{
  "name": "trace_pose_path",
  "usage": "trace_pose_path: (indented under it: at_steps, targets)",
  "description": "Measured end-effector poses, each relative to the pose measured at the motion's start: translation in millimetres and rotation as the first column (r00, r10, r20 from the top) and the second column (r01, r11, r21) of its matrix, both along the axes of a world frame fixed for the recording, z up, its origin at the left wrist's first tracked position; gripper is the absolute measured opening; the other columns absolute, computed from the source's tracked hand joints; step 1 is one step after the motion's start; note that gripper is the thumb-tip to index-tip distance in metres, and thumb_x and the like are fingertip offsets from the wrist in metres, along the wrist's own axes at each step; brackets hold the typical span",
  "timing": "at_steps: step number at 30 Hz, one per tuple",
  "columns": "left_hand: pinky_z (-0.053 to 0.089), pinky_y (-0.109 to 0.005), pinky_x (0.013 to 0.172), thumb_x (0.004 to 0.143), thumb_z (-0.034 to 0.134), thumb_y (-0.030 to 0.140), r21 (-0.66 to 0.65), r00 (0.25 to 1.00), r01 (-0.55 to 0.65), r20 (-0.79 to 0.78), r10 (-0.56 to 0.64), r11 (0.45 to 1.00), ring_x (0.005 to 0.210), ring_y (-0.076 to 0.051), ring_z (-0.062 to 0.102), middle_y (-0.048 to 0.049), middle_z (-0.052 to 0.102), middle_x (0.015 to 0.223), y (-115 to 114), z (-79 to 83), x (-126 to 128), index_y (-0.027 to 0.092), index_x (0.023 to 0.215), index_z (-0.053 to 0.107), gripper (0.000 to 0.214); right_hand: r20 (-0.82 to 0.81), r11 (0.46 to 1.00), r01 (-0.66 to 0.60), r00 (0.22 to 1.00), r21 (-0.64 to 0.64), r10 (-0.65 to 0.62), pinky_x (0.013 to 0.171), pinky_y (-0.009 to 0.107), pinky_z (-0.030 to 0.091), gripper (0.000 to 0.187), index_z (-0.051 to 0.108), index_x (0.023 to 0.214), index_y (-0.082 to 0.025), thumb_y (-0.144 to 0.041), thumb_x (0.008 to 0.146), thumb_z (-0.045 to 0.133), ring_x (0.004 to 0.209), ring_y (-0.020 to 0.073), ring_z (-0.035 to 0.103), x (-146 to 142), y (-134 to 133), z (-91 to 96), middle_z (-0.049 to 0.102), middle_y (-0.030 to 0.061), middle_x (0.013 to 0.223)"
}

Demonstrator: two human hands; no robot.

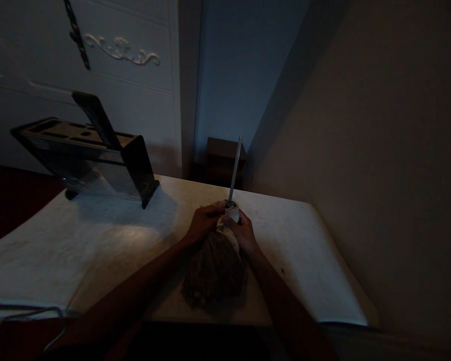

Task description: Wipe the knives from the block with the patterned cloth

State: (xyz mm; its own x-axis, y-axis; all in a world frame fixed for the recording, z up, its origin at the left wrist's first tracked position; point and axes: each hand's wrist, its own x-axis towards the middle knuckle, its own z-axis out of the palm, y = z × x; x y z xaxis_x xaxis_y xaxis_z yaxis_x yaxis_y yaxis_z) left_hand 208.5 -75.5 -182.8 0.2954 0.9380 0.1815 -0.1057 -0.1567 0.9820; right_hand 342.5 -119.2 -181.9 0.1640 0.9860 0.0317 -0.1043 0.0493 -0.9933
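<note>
My left hand (204, 224) and my right hand (245, 232) are closed from both sides around a short whitish collar (232, 214). Out of its top rises a slim, straight metal rod (236, 168), leaning slightly right. Below, a pale cloth-like strip runs down beside a dark brown, rough-looking bundle (214, 271), which rests on the table between my forearms. Dim light leaves unclear what the bundle is and how the rod is fixed. My fingertips are partly hidden behind the collar.
On the left of the pale tabletop (128, 240) stands a black, slotted holder (93, 160) with a dark handle sticking up. White cabinet doors (135, 90) are behind it. A brown wall (379, 150) borders the right. Bent metal tubing (33, 311) shows at lower left.
</note>
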Motion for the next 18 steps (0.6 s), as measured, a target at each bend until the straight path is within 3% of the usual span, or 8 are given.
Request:
trace_pose_path:
  at_steps: [5,9,13,18]
  targets:
    - [0.046,-0.023,0.061,0.062,0.076,0.028,-0.043,0.978,-0.211,-0.009,0.211,0.977,0.066,-0.014,0.061,0.0000,0.065,0.071,-6,-5.4,5,0.017,0.076,0.059,0.024,-0.058,0.997,0.007,0.998,0.078,-0.003,0.080,0.031,0.051,0.037,0.067,0.101,-0.022,-0.041,0.071,0.075,0.083,0.0177,0.064,-3,1,-1.2,0.071,0.0015,0.094]
    - [0.040,-0.020,0.056,0.058,0.080,0.028,0.014,0.948,-0.310,-0.074,0.310,0.951,0.062,-0.011,0.053,0.0043,0.057,0.071,-3,-10.5,5,0.019,0.091,0.053,0.043,-0.104,0.992,0.084,0.992,0.098,-0.074,0.073,0.029,0.052,0.037,0.065,0.096,-0.023,-0.041,0.066,0.077,0.076,0.0163,0.062,-4,-2,-0.4,0.069,-0.0004,0.086]
    - [0.042,-0.022,0.065,0.061,0.077,0.028,0.047,0.964,-0.264,-0.013,0.265,0.963,0.071,-0.012,0.055,0.0017,0.059,0.082,-5,-8.8,10,0.019,0.100,0.053,0.047,-0.177,0.985,0.150,0.975,0.082,-0.134,0.077,0.031,0.052,0.038,0.064,0.098,-0.023,-0.043,0.067,0.075,0.082,0.0175,0.063,-3,-4,0.1,0.069,0.0011,0.091]
    - [0.045,-0.027,0.077,0.078,0.066,0.036,0.134,0.985,-0.127,-0.100,0.141,0.983,0.086,-0.017,0.058,-0.0054,0.062,0.097,-14,-3.8,11,0.017,0.106,0.056,0.035,-0.330,0.983,0.170,0.934,0.070,-0.138,0.081,0.034,0.052,0.043,0.063,0.101,-0.023,-0.041,0.064,0.077,0.085,0.0187,0.065,1,0,-0.4,0.069,0.0017,0.095]
